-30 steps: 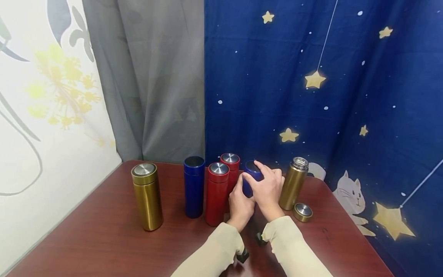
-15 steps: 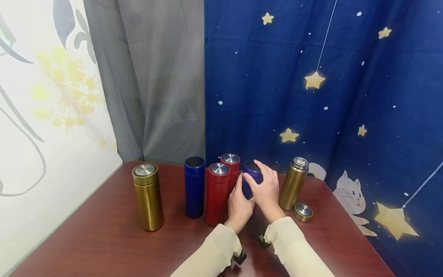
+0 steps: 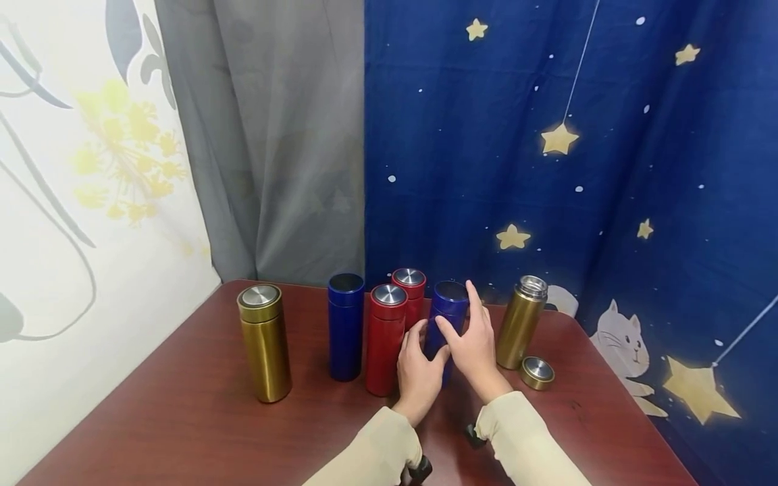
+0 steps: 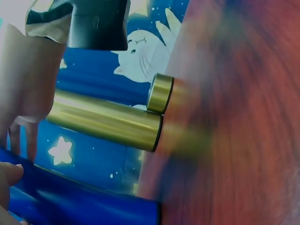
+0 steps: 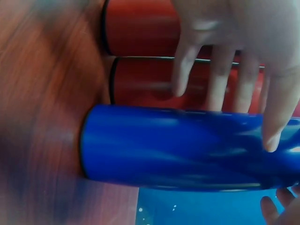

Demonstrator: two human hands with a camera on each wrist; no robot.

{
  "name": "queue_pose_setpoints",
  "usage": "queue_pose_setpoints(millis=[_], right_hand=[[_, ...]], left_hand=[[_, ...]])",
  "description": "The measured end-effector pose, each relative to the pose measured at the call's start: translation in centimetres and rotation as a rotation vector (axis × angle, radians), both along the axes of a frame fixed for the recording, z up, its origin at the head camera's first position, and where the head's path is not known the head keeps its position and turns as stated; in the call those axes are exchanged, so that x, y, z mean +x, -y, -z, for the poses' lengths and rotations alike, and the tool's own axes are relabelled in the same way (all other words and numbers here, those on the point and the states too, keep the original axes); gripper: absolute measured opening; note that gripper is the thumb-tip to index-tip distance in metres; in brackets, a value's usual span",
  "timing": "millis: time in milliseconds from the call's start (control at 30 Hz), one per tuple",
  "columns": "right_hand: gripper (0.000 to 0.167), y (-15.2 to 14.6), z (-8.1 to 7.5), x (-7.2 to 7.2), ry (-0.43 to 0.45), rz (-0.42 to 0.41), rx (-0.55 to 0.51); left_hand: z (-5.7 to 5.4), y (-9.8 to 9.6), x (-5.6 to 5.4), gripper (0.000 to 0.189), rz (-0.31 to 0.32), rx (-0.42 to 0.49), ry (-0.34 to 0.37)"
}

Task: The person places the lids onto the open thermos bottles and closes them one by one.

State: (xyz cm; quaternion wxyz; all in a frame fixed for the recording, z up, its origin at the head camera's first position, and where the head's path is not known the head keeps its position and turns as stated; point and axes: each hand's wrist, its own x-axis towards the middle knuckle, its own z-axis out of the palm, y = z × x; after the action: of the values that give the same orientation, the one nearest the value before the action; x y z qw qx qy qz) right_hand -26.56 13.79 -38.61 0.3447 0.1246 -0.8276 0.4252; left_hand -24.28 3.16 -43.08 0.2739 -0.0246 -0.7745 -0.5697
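Observation:
A blue vacuum flask (image 3: 451, 307) with a dark-topped lid stands upright between the two hands. My left hand (image 3: 419, 381) is at its left side, fingers loosened and spread; in the right wrist view that hand's thumb (image 5: 274, 136) overlaps the blue body (image 5: 178, 145), and its straight fingers reach toward the far side. My right hand (image 3: 477, 344) stands at the flask's right with the index finger stretched up beside the lid and the thumb in front of the body. In the left wrist view the blue flask (image 4: 93, 197) lies close by the right hand's fingertips (image 4: 14, 173).
Right of the hands stands a lidless gold flask (image 3: 519, 331), its gold lid (image 3: 537, 372) on the table (image 3: 200, 405). To the left are two red flasks (image 3: 386, 344) (image 3: 410, 287), another blue flask (image 3: 345, 331) and a lidded gold flask (image 3: 266, 351). Curtains (image 3: 450, 135) hang behind.
The right hand's fingers have come off the blue flask's lid and straightened. My left hand has loosened and shifted slightly down and left from the flask, which stays upright in place.

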Motion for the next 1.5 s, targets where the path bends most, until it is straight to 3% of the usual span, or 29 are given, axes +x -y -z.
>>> queue_pose_setpoints(millis=[333,467,700,867,1100,1500], right_hand=[[0.083,-1.3,1.1,0.7,-0.051,-0.042,0.005],[0.082,-1.8,1.7,0.9,-0.069,-0.045,0.012],[0.080,-2.9,2.4,1.2,-0.113,-0.065,0.008],[0.080,-3.8,3.1,1.5,-0.100,-0.058,0.037],[0.075,-5.4,4.1,1.9,-0.071,-0.028,0.066],[0.056,-8.5,5.3,2.4,-0.033,0.007,0.273]], left_hand=[[0.3,-0.7,1.2,0.058,-0.034,-0.013,-0.057],[0.4,-0.9,1.7,0.057,-0.025,0.000,-0.055],[0.5,-1.2,2.3,0.049,-0.015,0.044,-0.113],[0.5,-1.4,2.7,0.040,0.044,0.076,-0.094],[0.8,-1.7,2.6,0.022,0.084,0.091,-0.127],[0.9,-2.3,2.5,0.018,0.243,0.169,-0.072]])
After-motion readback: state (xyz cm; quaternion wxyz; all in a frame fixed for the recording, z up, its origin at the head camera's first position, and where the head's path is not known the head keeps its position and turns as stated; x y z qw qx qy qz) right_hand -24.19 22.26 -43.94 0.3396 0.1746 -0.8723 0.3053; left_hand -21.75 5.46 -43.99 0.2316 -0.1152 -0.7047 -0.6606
